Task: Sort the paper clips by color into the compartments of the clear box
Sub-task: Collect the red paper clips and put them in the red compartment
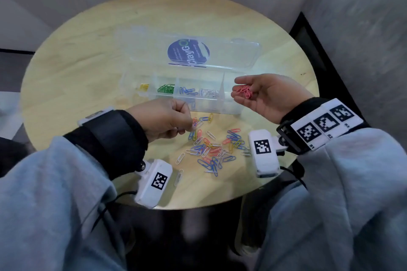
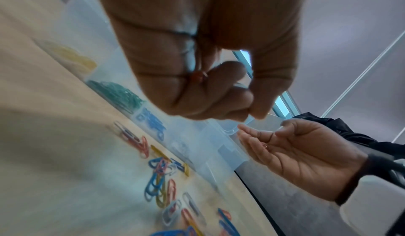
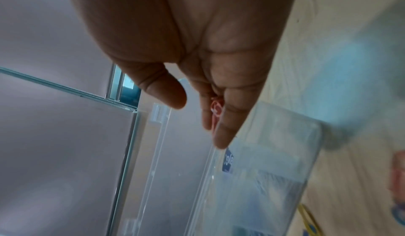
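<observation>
Looking down from the head, the left hand point(image 1: 164, 120) is curling its fingers at the top edge of the loose pile point(image 1: 211, 145) on the table point(image 1: 77, 55). It seems to be pinching a clip there, but the clip is too small to be sure of. The right hand point(image 1: 262, 94) is lying palm up with a little heap of red clips point(image 1: 243, 91) cupped in its bent fingers. It is sitting just beside the right end of the box point(image 1: 229, 108), so it is the nearer hand to the last, bare part of the box. Yellow, green, blue and white clips are already lying in their own parts, left to right.

Looking from the left wrist, the thumb and fingers point(image 2: 228, 77) are pressing together, and a small red bit is showing between them. The right hand is waiting further off with its palm up.

Looking from the right wrist, the fingers point(image 3: 223, 129) are pointing at the box wall, with red clips peeking between them. I think the red ones are going in that end part next.
</observation>
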A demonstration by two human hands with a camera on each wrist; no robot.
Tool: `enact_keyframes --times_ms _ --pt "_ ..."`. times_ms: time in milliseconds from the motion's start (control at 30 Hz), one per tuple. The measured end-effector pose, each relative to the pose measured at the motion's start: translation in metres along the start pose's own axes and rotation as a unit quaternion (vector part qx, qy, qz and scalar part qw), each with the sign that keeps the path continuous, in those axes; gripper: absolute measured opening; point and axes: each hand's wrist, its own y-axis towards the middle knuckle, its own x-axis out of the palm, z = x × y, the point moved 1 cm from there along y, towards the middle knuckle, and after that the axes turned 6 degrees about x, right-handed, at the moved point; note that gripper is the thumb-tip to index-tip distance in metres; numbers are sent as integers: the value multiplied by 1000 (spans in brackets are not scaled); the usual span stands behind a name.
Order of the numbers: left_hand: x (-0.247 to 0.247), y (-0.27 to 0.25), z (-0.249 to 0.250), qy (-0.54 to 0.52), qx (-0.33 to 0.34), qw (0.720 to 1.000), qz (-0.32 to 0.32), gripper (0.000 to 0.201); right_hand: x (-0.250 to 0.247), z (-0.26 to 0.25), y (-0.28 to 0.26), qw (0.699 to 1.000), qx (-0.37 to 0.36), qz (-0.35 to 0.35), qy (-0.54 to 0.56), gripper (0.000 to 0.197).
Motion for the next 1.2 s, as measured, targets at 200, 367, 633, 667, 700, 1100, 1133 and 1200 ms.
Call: enact_keyframes --times_ms 200,367,633,667,700,1100,1133,1200 --pt "-1 1 16 42 22 998 35 30 1 -3 12 994 -44 40 92 16" --pt "13 14 46 92 60 992 57 28 -6 -5 8 996 -65 39 44 36" --pt "44 55 90 231 96 963 102 17 -29 -7 -8 957 -9 65 -284 21" --pt "47 60 92 236 96 961 109 17 -31 -4 -10 939 14 47 -341 19" --pt "50 64 93 240 95 959 115 16 -33 0 -12 920 34 30 -389 18" --pt "68 63 90 322 131 927 140 27 -42 11 -22 853 47 5 -520 21" --pt "68 58 89 323 145 925 142 24 -42 12 -23 846 48 8 -531 20" --pt "71 47 82 339 162 920 110 20 -44 13 -23 836 53 13 -546 14"
